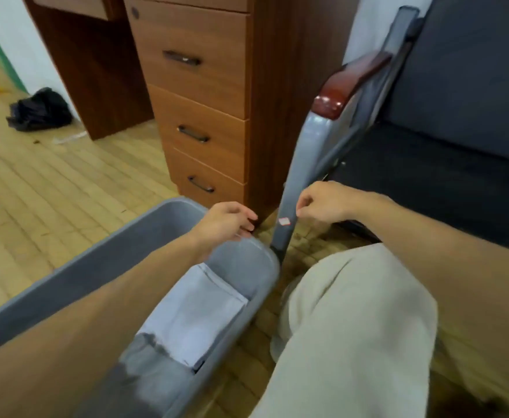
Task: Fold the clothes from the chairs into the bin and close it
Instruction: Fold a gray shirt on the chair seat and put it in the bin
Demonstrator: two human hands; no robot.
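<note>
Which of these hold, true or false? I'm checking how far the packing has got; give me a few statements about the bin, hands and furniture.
1. The bin has its lid on. False: it is open on top.
2. A folded light cloth lies in the bin. True.
3. The right hand is inside the bin. False: it is outside, beside the chair.
4. The drawers of the wooden unit are all shut. True.

The bin (102, 267) was grey, the folded cloth (198, 315) pale blue-grey, the drawers (198, 95) brown, the trousers (352, 327) beige.
</note>
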